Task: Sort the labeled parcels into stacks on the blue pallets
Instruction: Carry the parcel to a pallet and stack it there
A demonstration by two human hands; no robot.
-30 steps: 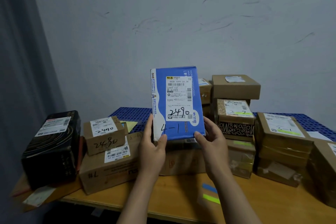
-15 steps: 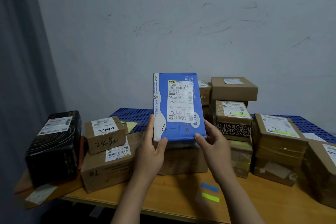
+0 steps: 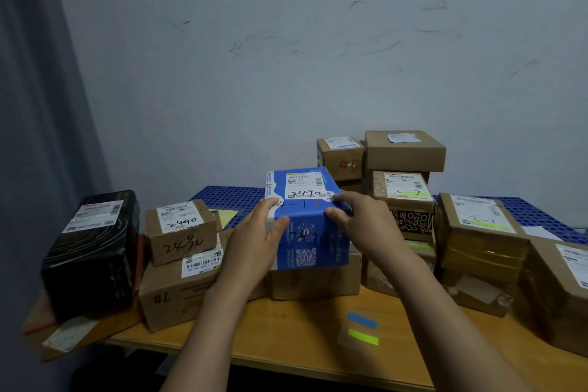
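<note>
A blue parcel [image 3: 307,232] with a white label marked "2490" and "4-1" lies flat on a brown box [image 3: 315,283] in the middle of the row. My left hand [image 3: 254,242] grips its left front corner and my right hand [image 3: 353,216] grips its right top edge. A small brown box marked "2490" [image 3: 181,232] sits to its left on a larger carton [image 3: 178,293]. The blue pallet [image 3: 222,197] shows behind the parcels.
A black box [image 3: 92,251] stands at the far left. Stacks of brown parcels [image 3: 404,194] [image 3: 477,248] fill the right side. Blue and yellow-green tape strips [image 3: 362,328] lie on the wooden table [image 3: 286,344]. A grey wall rises behind.
The blue parcel was held upright with its label facing me; it has tipped back and come down flat onto the brown box, both hands still on it.
</note>
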